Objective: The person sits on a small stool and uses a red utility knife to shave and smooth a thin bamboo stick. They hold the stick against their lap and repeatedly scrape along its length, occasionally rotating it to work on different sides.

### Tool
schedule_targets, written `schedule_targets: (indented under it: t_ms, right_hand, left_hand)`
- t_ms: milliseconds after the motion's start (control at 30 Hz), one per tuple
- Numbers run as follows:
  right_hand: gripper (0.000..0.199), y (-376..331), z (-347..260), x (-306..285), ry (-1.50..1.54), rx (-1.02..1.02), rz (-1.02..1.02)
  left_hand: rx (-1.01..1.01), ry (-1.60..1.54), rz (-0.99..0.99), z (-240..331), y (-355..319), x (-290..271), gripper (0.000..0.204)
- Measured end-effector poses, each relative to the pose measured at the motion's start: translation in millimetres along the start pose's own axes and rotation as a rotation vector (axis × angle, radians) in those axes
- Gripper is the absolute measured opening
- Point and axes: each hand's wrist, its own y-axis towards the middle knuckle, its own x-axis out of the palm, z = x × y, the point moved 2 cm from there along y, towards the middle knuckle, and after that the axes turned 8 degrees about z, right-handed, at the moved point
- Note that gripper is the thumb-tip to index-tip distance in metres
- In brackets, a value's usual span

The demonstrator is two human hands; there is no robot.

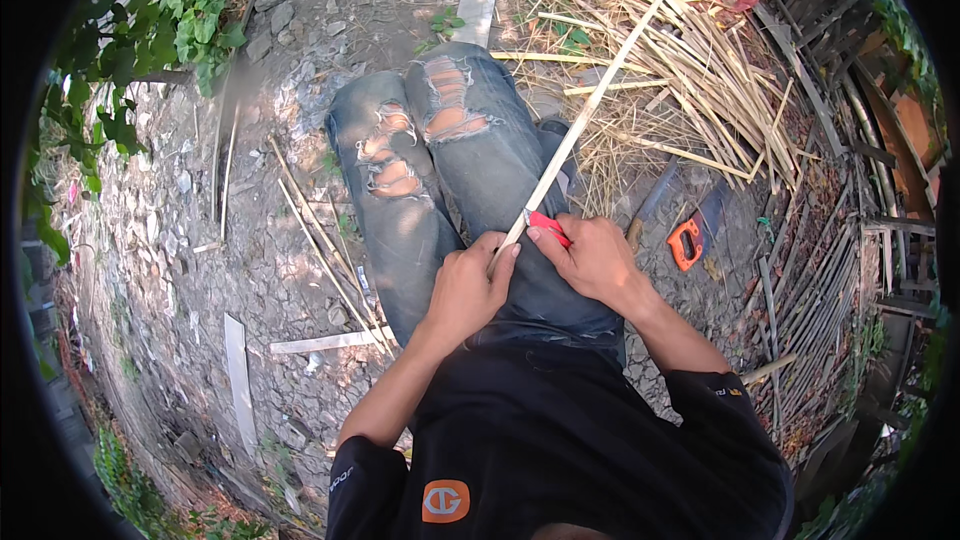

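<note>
My left hand [468, 285] grips the near end of a long pale bamboo strip [590, 110] that runs up and to the right across my right thigh. My right hand [597, 258] is closed on a small red-handled knife [548, 227], its blade set against the strip just above my left thumb. Both hands rest over my lap, on ripped blue jeans [440, 150].
A pile of split bamboo strips and dry straw [690, 70] lies at the upper right. An orange-handled saw [688, 240] lies on the ground right of my leg. Loose strips [320, 240] and flat slats [238, 375] lie on stony ground to the left. Woven bamboo fencing [840, 220] stands right.
</note>
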Motion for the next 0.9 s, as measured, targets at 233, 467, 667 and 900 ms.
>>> schedule_targets:
  t_ms: [233, 467, 667, 900]
  right_hand:
    - [0.051, -5.4, -7.1, 13.4, 0.002, -0.048, 0.101]
    - [0.051, -10.6, -7.2, 23.5, 0.005, -0.027, 0.226]
    - [0.05, -13.0, -13.5, 22.7, -0.018, -0.125, 0.215]
    - [0.063, 27.8, 148.3, -55.2, 0.094, 0.424, 0.855]
  left_hand:
    - [0.02, 0.07, 0.045, -6.9, -16.4, -5.0, 0.019]
    - [0.034, 0.219, 0.039, -9.4, -67.9, -36.4, 0.018]
    - [-0.063, 0.216, 0.028, -20.3, -134.4, -69.5, 0.019]
    - [-0.159, 0.166, -0.244, -65.4, -184.1, -103.0, 0.017]
